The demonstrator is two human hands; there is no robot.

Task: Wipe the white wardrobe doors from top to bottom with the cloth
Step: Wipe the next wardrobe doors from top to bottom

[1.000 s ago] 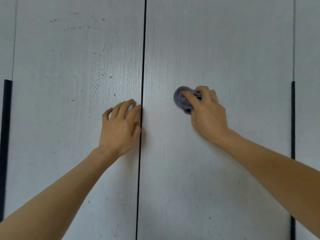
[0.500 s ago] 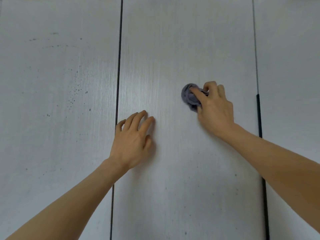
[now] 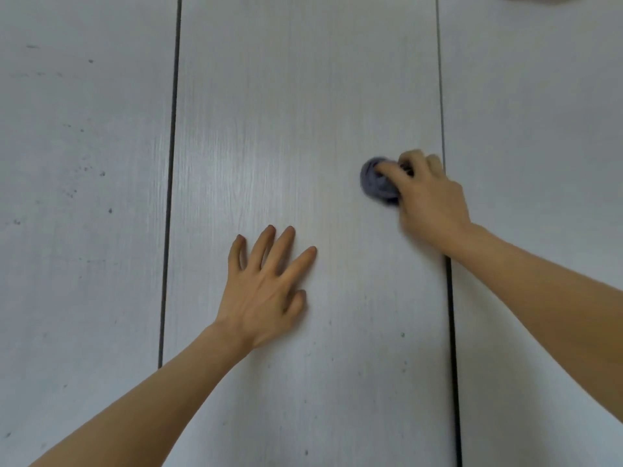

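Three white wardrobe doors fill the head view, split by two dark vertical gaps. On the middle door [image 3: 303, 112] both hands are at work. Lying flat against its lower half is the left hand [image 3: 266, 291], fingers straight and spread, thumb tucked a little to the side, holding nothing. Higher up and to the right, close to the right-hand gap [image 3: 451, 315], the right hand [image 3: 428, 200] presses a bunched grey-purple cloth [image 3: 377, 183] against the door. Its fingers curl over the top of the wad, one fingertip lying across the middle of it; this hand is blurred, so the exact hold of the thumb cannot be made out. The cloth sits at the hand's left, touching the middle door's surface, just inside that door's right edge. The right forearm crosses the right-hand gap and overlaps the right door [image 3: 539, 129]. Small dark specks are scattered over the left door [image 3: 84, 163], mostly around its middle height, and a few fainter specks dot the lower part of the middle door. The left-hand gap [image 3: 172, 163] runs from the top edge down behind the left forearm.
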